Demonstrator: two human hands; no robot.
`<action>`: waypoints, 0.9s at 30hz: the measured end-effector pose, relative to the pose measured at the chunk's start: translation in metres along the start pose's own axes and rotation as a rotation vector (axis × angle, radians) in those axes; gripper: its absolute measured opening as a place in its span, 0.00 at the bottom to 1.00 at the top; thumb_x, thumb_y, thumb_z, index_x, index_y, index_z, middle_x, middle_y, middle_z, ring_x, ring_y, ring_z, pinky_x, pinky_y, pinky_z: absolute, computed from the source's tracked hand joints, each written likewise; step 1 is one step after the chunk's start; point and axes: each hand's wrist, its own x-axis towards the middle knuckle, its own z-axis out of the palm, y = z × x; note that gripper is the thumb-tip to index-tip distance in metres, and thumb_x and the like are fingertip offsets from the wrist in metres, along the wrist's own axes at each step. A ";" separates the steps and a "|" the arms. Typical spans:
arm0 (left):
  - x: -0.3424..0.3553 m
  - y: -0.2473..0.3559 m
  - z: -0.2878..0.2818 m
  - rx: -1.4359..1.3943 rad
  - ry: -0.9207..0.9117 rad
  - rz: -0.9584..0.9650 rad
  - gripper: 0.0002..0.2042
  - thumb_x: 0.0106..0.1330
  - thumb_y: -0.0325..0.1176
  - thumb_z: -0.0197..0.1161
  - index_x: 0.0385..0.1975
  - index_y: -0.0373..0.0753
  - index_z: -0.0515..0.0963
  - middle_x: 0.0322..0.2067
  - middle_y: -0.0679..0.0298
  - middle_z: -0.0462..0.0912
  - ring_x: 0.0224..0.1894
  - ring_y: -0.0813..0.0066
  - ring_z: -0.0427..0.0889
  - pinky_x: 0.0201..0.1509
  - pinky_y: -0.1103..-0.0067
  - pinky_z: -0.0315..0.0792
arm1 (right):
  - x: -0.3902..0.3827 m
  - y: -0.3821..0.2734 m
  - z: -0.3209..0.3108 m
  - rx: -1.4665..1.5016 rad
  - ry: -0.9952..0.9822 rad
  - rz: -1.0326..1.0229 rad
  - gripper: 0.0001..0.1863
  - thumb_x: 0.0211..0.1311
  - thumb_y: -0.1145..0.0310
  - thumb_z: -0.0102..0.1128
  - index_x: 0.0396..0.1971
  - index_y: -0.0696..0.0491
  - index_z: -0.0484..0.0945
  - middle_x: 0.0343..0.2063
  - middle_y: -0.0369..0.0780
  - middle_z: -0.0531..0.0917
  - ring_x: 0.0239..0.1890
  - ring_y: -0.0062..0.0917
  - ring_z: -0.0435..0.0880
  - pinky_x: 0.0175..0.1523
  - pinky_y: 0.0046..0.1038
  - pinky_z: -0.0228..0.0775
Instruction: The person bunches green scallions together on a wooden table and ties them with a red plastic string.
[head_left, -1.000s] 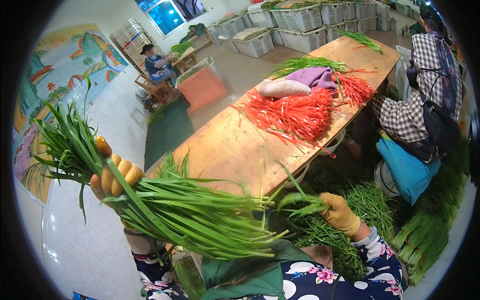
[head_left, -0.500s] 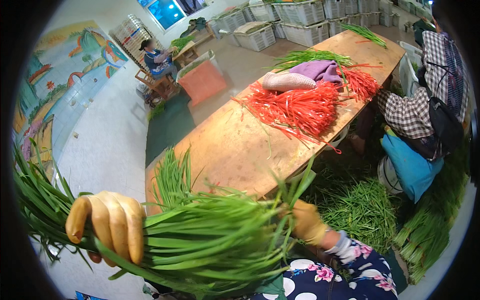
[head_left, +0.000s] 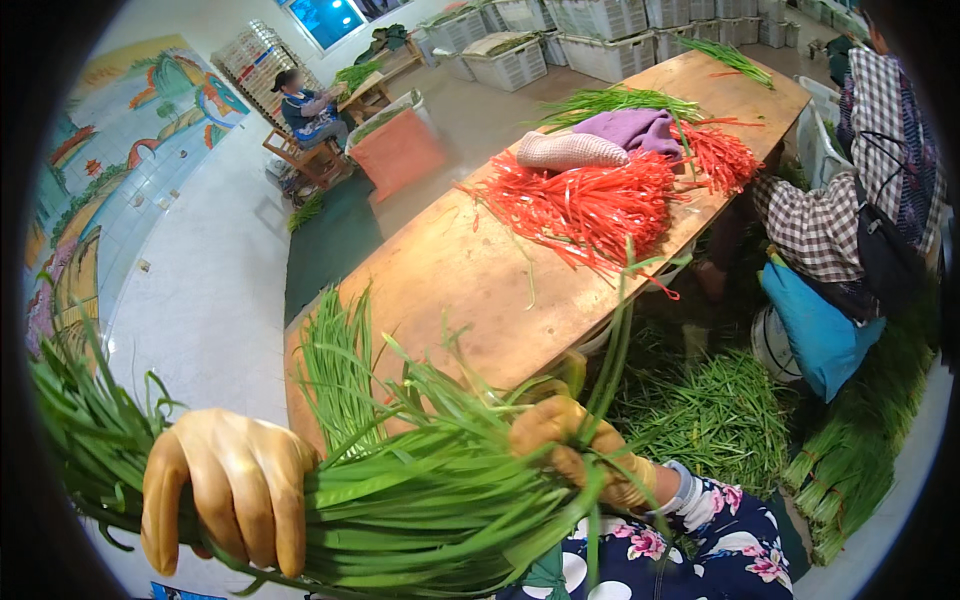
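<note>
A large bunch of garlic chives (head_left: 420,510) lies sideways in front of me, its long green leaves trailing past the left of the view. My left hand (head_left: 228,490), in a tan rubber glove, is wrapped over the bunch from above. At the bunch's right end, my gloved right hand (head_left: 575,445) is closed on several loose chive blades, some sticking up and others hanging down. Its fingertips are partly hidden by leaves. Behind the bunch, more chives (head_left: 335,375) rest on the near end of the wooden table (head_left: 450,290).
Red plastic ties (head_left: 600,210) lie heaped on the table beside a purple cloth (head_left: 635,135). Cut chives (head_left: 710,425) cover the floor at right, near a blue bag (head_left: 825,325). A person in checked cloth (head_left: 815,225) is across the table; another person (head_left: 312,115) sits far left.
My right hand has shifted left, further in over the end of the bunch. My left hand has come slightly right and lower, still around the chives.
</note>
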 end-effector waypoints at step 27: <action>0.027 -0.043 0.027 0.098 -0.153 -0.015 0.11 0.73 0.35 0.58 0.47 0.44 0.87 0.17 0.72 0.67 0.19 0.79 0.71 0.32 0.80 0.77 | 0.011 0.008 -0.006 -1.363 -0.136 -0.400 0.12 0.57 0.71 0.66 0.41 0.55 0.80 0.33 0.47 0.81 0.36 0.48 0.80 0.42 0.42 0.72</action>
